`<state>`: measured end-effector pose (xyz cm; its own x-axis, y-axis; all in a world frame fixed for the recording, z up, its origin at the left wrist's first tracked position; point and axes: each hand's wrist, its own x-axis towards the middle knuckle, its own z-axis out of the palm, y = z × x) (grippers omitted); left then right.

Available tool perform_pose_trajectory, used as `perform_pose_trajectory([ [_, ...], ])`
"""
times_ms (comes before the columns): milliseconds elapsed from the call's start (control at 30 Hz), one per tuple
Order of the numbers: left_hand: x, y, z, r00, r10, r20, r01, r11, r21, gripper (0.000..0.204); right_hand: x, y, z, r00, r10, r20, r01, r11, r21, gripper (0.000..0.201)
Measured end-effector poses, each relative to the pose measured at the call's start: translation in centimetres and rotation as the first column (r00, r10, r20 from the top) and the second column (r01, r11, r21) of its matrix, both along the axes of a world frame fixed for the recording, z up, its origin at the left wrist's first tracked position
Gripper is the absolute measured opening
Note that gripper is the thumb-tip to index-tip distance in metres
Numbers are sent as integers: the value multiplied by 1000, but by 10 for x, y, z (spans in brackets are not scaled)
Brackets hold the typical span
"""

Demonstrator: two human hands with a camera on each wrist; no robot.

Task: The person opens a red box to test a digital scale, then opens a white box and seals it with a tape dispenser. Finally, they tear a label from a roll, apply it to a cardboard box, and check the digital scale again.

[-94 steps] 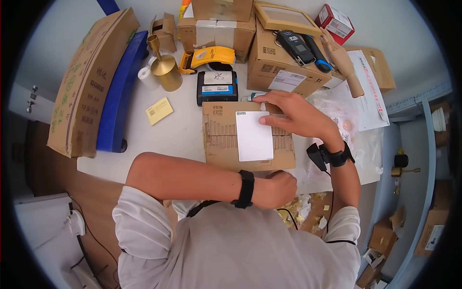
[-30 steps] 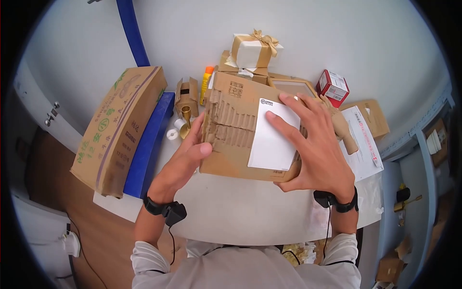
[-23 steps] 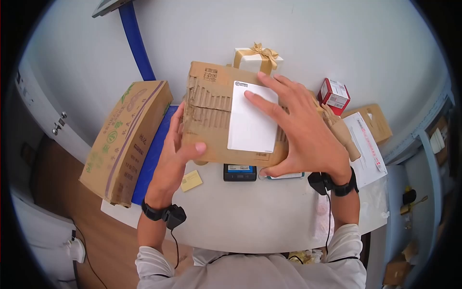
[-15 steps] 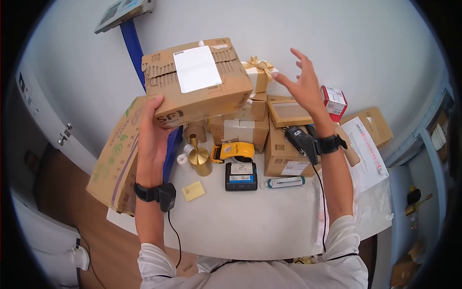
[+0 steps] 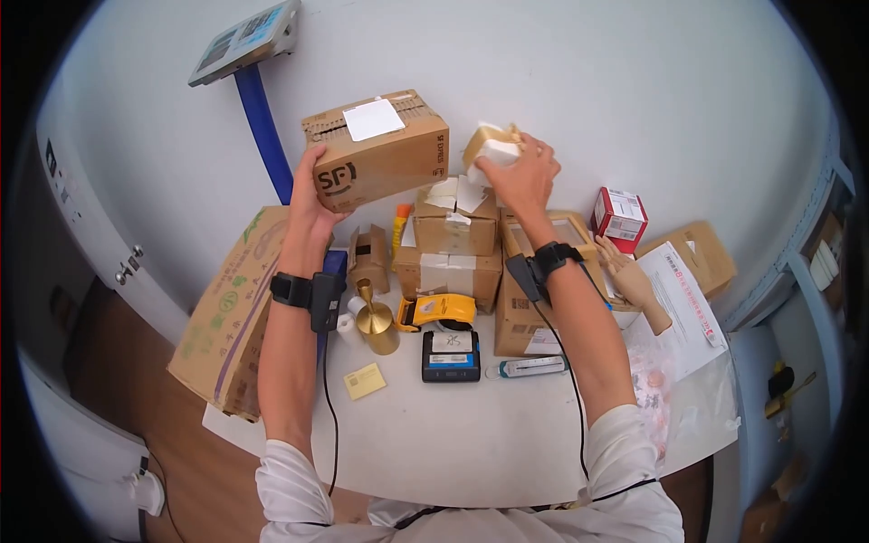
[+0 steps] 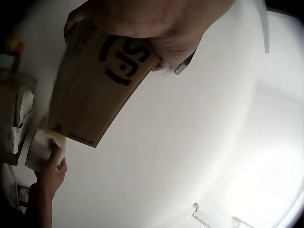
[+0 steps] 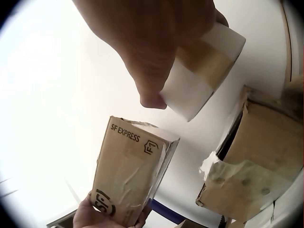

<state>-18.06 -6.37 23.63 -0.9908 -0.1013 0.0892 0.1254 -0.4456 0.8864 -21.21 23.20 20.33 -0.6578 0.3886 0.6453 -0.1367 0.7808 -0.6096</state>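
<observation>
**A:** What lies nearest you on the white tabletop?

**B:** Close to your chest the surface is bare. A little further out you have a small yellow paper note, a black label printer with a blue strip and a brass cone-shaped bell. Behind those sits a yellow tape dispenser.

**A:** And past that?

**B:** A stack of taped brown cardboard cartons. To the right of it are a jointed wooden mannequin hand and a small red-and-white box.

**A:** Where is my left hand?

**B:** You hold it raised above the far edge of the table. Its fingers and thumb are curled round the lower corner of the brown cardboard parcel printed SF with a white label on top. That parcel is in the air, tilted, to the left of the stack and clear of it.

**A:** My right hand?

**B:** It is up beside the parcel, above the stack. Your fingers wrap over the white gift box with a gold ribbon band and grip it from above.
</observation>
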Motion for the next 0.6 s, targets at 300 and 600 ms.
perform_pose_trajectory([
  [300,-55,85,-36,961,-252,112,269,947,-175,73,24,24,50,907,-30,-420,10,999,-49,96],
  [600,-25,65,-33,980,196,-40,-192,866,-462,79,-7,-3,43,959,185,-215,-98,928,361,86],
])
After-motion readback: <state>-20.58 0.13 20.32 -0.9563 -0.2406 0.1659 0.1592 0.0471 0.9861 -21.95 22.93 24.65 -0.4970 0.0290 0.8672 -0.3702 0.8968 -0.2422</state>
